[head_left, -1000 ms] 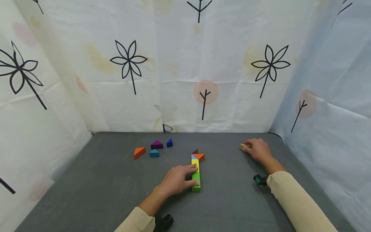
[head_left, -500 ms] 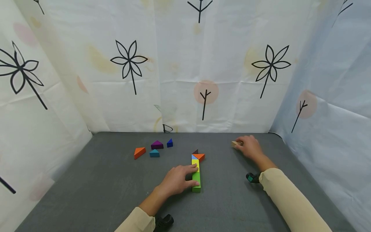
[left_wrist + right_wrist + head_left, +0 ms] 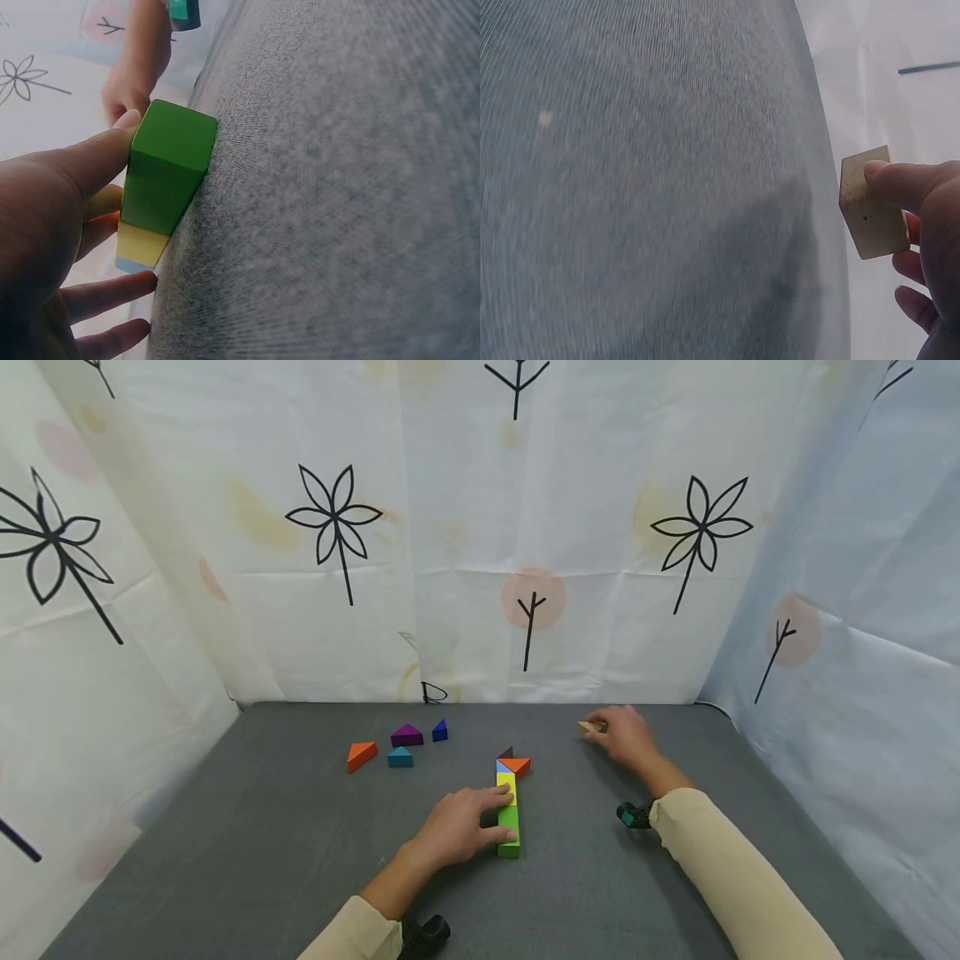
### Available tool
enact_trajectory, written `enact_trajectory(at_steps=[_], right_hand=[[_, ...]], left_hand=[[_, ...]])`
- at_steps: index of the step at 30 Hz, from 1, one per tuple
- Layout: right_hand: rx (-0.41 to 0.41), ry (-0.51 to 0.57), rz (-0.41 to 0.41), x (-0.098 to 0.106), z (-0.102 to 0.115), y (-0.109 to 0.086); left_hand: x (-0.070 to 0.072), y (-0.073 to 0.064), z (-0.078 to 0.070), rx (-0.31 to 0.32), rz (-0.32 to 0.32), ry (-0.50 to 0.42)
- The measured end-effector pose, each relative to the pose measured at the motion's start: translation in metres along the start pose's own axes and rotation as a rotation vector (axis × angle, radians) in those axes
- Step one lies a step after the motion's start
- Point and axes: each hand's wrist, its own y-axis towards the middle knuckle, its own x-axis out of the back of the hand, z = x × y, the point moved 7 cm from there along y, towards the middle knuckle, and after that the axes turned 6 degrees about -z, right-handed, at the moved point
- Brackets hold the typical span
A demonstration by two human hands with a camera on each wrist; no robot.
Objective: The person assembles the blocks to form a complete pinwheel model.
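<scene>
My left hand (image 3: 459, 828) rests on a row of blocks in the head view. Its thumb touches the top of the green block (image 3: 166, 176) and a finger lies on the yellow block (image 3: 505, 781). Beyond these, at the far end, are a light blue triangular piece (image 3: 501, 766), an orange triangular block (image 3: 517, 766) and a dark brown triangular piece (image 3: 506, 752). To the right, my right hand (image 3: 626, 737) pinches an unpainted wooden block (image 3: 870, 206) between thumb and fingers. The right wrist view shows that block raised off the table, its broad face toward the camera.
Left of the row lie an orange block (image 3: 362, 756), a purple triangular block (image 3: 407, 735), a teal triangular block (image 3: 401, 757) and a blue triangular block (image 3: 440, 730). A patterned cloth (image 3: 465, 527) rises behind the grey table (image 3: 285, 860).
My right hand has moved left across the back of the table, carrying the unpainted wooden block closer to the row. The left hand and the other blocks stay where they were.
</scene>
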Motion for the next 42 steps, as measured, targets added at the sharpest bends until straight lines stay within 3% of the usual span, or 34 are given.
enact_trajectory(at_steps=[14, 42], right_hand=[[0.089, 0.010, 0.017, -0.018, 0.030, 0.012], [0.112, 0.039, 0.108, -0.053, 0.083, 0.024]], left_hand=[[0.001, 0.000, 0.000, 0.012, 0.007, 0.007], [0.003, -0.001, -0.002, -0.012, 0.004, -0.012]])
